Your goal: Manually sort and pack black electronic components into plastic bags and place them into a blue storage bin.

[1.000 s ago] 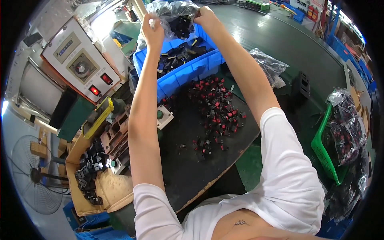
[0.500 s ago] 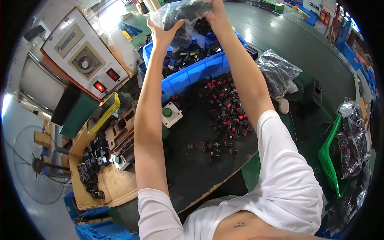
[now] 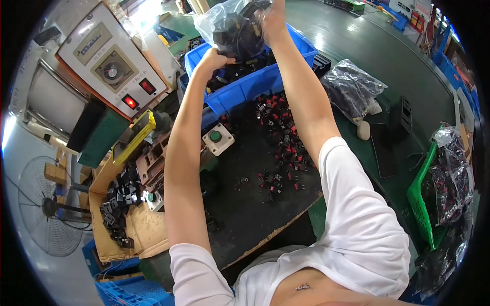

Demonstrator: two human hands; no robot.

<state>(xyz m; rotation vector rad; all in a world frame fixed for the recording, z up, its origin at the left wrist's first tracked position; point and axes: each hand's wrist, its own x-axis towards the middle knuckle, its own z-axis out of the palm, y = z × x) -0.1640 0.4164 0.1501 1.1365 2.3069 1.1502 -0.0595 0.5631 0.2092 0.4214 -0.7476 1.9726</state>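
Note:
A clear plastic bag [image 3: 236, 34] filled with small black parts is lifted over a blue bin [image 3: 240, 92]. My right hand [image 3: 273, 23] grips the bag's upper right side; its fingertips are partly hidden behind the plastic. Lower down, my left hand [image 3: 215, 60] holds the bag's bottom left, its fingers partly covered by the bag. Inside the bin, under the bag, lie many loose black parts [image 3: 223, 79], a few with yellowish bits.
Red-and-black switch-like parts [image 3: 286, 137] lie heaped on the dark tabletop [image 3: 245, 224]. To the left stand a control box [image 3: 112, 64], a green push button [image 3: 216, 136] and a cardboard tray [image 3: 145, 229]. Another filled bag [image 3: 352, 89], a phone [image 3: 383, 150] and a green basket [image 3: 421, 204] are right.
My left hand has moved down from the bag's upper left to its lower side. The bag hangs fuller in view, its black parts bunched together. My right hand still grips it.

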